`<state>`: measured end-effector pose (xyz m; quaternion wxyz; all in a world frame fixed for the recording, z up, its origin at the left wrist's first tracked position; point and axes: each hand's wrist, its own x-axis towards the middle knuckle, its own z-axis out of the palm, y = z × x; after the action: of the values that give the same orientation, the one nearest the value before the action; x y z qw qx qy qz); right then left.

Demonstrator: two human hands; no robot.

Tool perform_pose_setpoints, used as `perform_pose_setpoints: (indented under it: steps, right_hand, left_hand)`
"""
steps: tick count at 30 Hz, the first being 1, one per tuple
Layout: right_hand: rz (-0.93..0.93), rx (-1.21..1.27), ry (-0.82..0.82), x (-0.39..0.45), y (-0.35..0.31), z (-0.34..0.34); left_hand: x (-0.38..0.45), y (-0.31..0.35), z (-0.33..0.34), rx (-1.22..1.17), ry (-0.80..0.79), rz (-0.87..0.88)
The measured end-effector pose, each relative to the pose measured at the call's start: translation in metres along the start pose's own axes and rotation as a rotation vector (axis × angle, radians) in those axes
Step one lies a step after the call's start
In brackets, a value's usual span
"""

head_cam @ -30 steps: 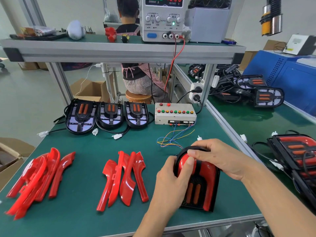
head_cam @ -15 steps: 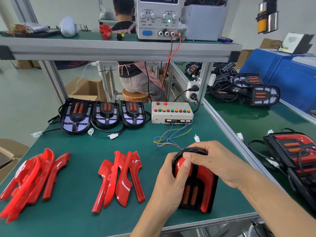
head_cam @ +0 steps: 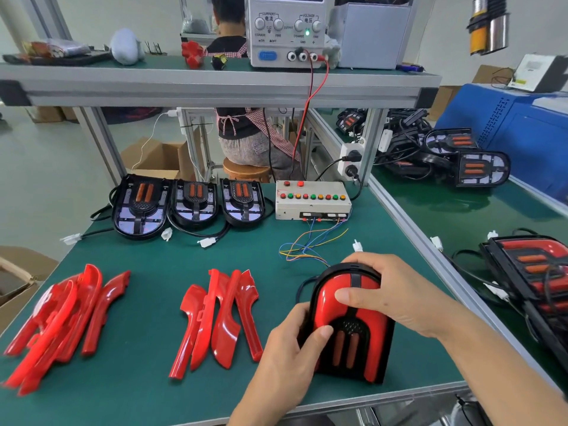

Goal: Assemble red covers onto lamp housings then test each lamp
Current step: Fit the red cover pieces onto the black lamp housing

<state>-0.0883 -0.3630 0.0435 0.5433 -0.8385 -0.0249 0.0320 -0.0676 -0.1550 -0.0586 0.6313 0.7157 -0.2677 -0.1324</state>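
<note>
Left thumb (head_cam: pixel 324 332) has slid down the lamp's (head_cam: pixel 350 321) left red cover (head_cam: pixel 325 305) toward its lower end; right thumb (head_cam: pixel 347 295) presses nearer the top, likely seating clips; left hand (head_cam: pixel 292 348) grips the lamp's side, right hand (head_cam: pixel 396 296) curls over its top; lamp near the desk's (head_cam: pixel 147 392) front right corner; spare covers (head_cam: pixel 218 318) lie left.

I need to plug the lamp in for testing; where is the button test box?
The test box sits at the bench's far edge, right of the three bare housings, beyond the held lamp.
</note>
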Motion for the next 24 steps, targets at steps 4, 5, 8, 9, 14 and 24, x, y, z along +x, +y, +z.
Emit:
perform_pose_setpoints:
  steps: [4,5,8,9,14,24]
  right_hand:
    - [0.003,0.051,0.001,0.002,0.003,0.000]
    - [0.011,0.055,0.000,0.004,0.004,0.000]
    - [0.044,0.116,0.019,0.011,0.008,-0.002]
    - [0.064,0.177,0.045,0.014,0.009,-0.004]
    - [0.208,0.484,0.180,0.022,0.008,-0.029]
    - [0.280,0.459,0.061,0.029,0.016,-0.022]
  left_hand:
    - [0.001,0.000,0.001,0.030,0.049,0.019]
    - [0.001,0.001,0.001,0.024,0.055,0.014]
    - [0.001,0.004,0.001,-0.001,0.053,-0.014]
    - [0.000,0.004,0.000,-0.012,0.044,-0.021]
    - [-0.016,0.003,-0.002,-0.006,0.015,-0.093]
    - [-0.017,0.003,0.002,-0.385,-0.039,-0.262]
